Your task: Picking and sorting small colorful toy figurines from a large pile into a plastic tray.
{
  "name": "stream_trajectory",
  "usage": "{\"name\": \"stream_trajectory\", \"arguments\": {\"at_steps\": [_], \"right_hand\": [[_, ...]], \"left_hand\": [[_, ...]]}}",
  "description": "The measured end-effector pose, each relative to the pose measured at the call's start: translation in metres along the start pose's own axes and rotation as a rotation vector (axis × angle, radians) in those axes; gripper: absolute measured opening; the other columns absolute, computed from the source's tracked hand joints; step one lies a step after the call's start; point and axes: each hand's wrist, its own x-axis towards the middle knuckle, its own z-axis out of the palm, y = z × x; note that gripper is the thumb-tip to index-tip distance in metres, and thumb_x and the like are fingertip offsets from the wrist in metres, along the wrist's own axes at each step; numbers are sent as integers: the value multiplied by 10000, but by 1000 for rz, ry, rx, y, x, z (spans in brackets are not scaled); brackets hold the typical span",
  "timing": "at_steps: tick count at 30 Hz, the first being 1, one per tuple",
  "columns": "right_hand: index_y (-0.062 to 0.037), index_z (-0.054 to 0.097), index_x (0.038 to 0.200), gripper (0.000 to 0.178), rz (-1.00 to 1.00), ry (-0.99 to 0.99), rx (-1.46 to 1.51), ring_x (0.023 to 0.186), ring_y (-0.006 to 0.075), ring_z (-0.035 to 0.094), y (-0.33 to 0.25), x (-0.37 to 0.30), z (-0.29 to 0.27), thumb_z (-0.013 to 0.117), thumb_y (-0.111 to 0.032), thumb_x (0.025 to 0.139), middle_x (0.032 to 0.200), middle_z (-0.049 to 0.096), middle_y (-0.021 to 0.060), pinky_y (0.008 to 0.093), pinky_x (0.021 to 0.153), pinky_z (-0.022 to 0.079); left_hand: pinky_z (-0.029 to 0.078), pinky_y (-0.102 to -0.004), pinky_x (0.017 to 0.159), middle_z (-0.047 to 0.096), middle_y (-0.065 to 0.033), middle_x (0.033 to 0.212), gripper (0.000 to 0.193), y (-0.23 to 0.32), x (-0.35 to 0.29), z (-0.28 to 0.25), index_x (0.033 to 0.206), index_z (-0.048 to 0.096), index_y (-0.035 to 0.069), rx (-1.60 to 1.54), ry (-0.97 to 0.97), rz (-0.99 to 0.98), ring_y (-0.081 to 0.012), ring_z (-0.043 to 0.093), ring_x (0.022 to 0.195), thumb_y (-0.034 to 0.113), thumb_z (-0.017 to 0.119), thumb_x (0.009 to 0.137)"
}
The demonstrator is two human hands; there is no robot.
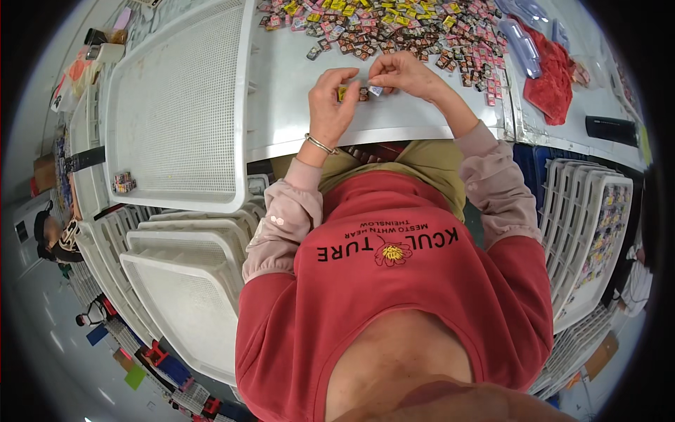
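My left hand [332, 100] rests at the table's near side, thumb and forefinger curved and apart. A small yellow block [342, 93] shows between them, and a dark block [363, 93] stands just beside the thumb. Close by on the right, my right hand [406, 74] has thumb and forefinger pinched at a small white block [375, 91]. Its fingertips partly cover that block. Beyond both hands spreads a loose heap of small printed blocks [394, 32] in black, pink, yellow and brown.
A large white mesh tray [176, 98] lies left of the table, with a small cluster of blocks [124, 183] in its near corner. Stacked white trays [183, 281] stand below it; more trays [590, 232] stand at right. A red cloth [548, 88] lies on the right-hand table.
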Motion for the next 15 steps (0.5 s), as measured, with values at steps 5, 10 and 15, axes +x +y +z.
{"name": "stream_trajectory", "arguments": {"at_steps": [5,10,15], "right_hand": [[-11,609,867,137,-223,90,-452,657,195,604,12,2,2,636,-80,752,723,617,59,315,602,477],[-4,572,796,68,-346,297,-792,746,328,565,-3,0,28,588,-24,732,786,586,121,385,633,458],[-38,629,821,105,-525,510,-934,759,298,556,16,-22,52,577,-38,730,819,597,93,384,671,470]], "left_hand": [[398,-410,880,577,-125,1058,309,-18,-7,-14,1028,599,25,401,-76,336,-310,502,1061,126,649,740],[256,-460,1021,433,-151,1304,444,-22,-30,3,1208,482,5,681,-281,388,-322,368,1239,169,579,808],[230,-459,1037,408,-148,1334,483,-19,-38,6,1256,450,1,714,-265,343,-310,345,1261,169,562,817]]}}
